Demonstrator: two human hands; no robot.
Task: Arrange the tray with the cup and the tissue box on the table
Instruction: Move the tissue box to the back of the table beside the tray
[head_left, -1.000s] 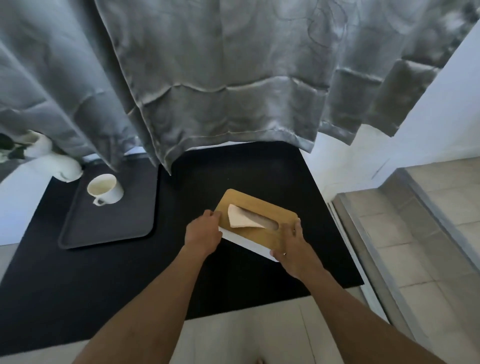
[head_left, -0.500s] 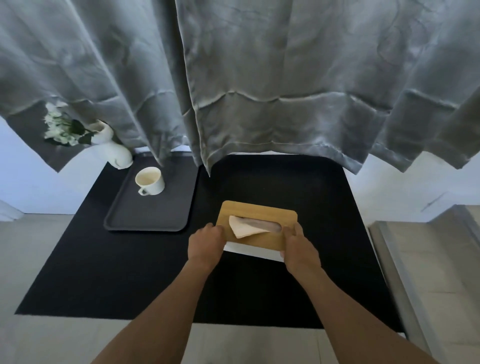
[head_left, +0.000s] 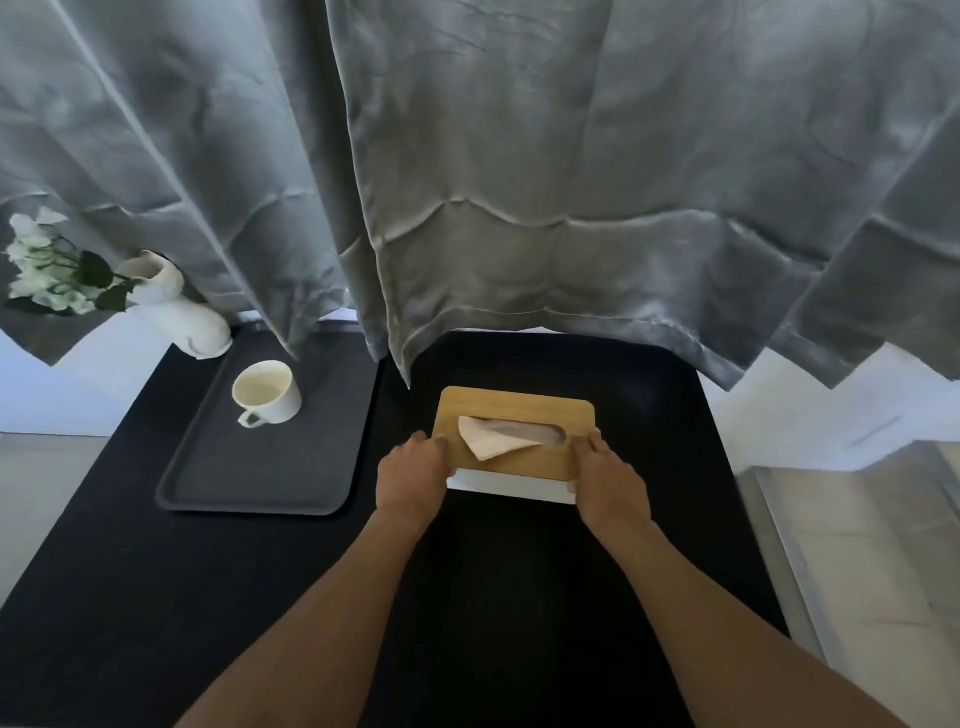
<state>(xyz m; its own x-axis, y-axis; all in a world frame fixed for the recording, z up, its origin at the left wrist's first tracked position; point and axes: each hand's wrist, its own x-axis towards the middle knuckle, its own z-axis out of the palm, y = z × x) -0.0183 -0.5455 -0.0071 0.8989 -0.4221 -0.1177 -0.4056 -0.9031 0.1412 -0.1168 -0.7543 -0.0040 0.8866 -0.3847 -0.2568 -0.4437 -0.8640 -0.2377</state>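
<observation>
A white tissue box (head_left: 514, 423) with a wooden lid and a tissue sticking out sits on the black table (head_left: 156, 597), right of centre. My left hand (head_left: 413, 475) grips its left end and my right hand (head_left: 610, 480) grips its right end. The box lies square to the table's edges. To its left lies a dark grey tray (head_left: 260, 478) with a white cup (head_left: 267, 392) standing in its far half, handle toward me.
A white vase (head_left: 179, 309) with white flowers stands at the table's far left corner, touching the tray's back edge. Grey curtains (head_left: 519, 182) hang over the table's far edge. Tiled floor and a step lie to the right.
The tissue box was angled a second ago; it now sits straight, both hands still on its ends. The view has also shifted so the tray and vase show more fully.
</observation>
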